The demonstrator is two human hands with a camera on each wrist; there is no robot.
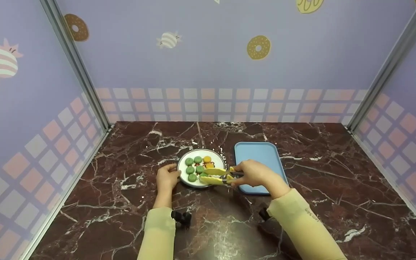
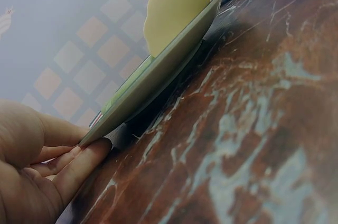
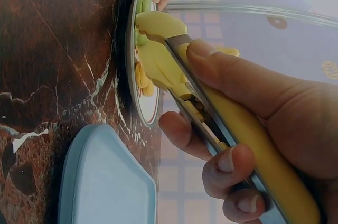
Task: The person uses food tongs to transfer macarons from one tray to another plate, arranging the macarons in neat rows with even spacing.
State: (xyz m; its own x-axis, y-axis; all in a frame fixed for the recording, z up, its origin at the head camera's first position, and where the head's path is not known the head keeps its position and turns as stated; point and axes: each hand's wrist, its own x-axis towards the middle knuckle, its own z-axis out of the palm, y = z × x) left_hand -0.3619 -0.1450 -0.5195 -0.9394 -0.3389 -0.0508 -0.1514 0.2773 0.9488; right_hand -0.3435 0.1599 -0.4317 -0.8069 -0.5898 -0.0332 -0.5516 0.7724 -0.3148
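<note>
A white round plate (image 1: 183,168) carries several green macarons (image 1: 189,161) and a few yellow-orange ones (image 1: 207,159). My left hand (image 1: 167,177) pinches the plate's left rim, thumb above and fingers below; in the left wrist view that rim (image 2: 121,113) slants beside the hand. My right hand (image 1: 254,173) grips yellow-and-metal tongs (image 3: 227,108) by the handles. Their yellow scalloped heads (image 1: 213,172) reach over the plate's right side, slightly parted, close by a green macaron at the lower right. The heads partly hide the macarons there.
A light blue tray (image 1: 258,153) lies right of the plate, partly under my right hand in the head view. Everything rests on a dark red marbled table (image 1: 128,216). Purple patterned walls (image 1: 208,65) enclose the back and both sides.
</note>
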